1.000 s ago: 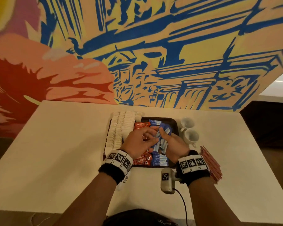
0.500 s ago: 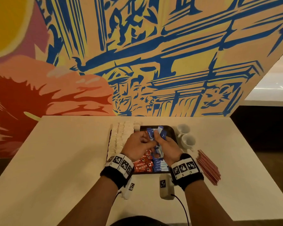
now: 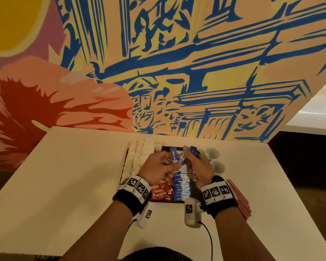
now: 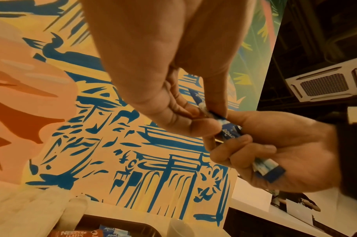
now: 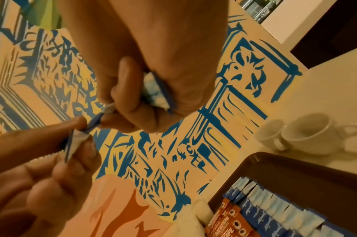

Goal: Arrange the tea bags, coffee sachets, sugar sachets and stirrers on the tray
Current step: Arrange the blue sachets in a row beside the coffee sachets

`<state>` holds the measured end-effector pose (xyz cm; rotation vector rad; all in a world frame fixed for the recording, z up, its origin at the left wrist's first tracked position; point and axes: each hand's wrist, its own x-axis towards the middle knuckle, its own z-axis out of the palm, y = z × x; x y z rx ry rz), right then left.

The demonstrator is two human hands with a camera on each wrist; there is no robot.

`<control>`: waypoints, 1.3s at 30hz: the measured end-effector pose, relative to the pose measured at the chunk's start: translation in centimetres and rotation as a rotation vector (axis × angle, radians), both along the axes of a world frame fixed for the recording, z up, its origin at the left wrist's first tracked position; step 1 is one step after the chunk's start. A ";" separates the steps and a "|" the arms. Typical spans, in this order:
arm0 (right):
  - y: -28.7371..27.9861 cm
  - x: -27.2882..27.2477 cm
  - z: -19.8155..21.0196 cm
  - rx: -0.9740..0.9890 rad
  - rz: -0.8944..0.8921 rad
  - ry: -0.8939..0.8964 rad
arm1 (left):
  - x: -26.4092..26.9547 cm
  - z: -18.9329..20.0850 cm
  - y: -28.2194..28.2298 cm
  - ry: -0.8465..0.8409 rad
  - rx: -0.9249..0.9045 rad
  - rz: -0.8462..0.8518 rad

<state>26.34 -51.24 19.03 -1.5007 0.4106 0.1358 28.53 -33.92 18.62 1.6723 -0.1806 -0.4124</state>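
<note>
Painted in blue, yellow and orange, a mural wall (image 3: 177,72) backs the white rectangular table (image 3: 64,185). Raised above the dark brown tray (image 5: 295,162), a bundle of blue-and-white sugar sachets (image 4: 266,168) sits gripped in the right hand (image 3: 199,168), fingers curled around it. The left hand (image 3: 158,166) pinches one blue sachet (image 5: 72,142) between thumb and fingertips, touching the bundle's end. On the tray below lie a row of blue-and-white sachets (image 3: 181,185), red Nescafé coffee sachets (image 3: 162,194) just beside it, and white tea bags (image 3: 137,157) along the left edge. Two white ceramic cups (image 3: 214,159) stand on the table right of the tray; red-brown stirrers (image 3: 239,198) lie near the right wrist.
</note>
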 end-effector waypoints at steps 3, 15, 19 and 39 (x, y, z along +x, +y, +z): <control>-1.3 0.0 0.1 0.038 0.101 -0.014 | 0.1 0.0 -1.1 0.018 -0.033 0.064; -7.6 -0.7 -1.6 0.273 0.028 0.024 | -1.6 0.0 -5.9 0.107 -0.110 0.186; -8.9 -1.9 -2.3 0.261 0.045 0.046 | -2.3 -0.5 -6.6 0.137 -0.179 0.268; -7.5 -0.7 -3.9 0.188 -0.004 0.045 | 0.8 -1.3 -8.5 0.103 -0.011 0.171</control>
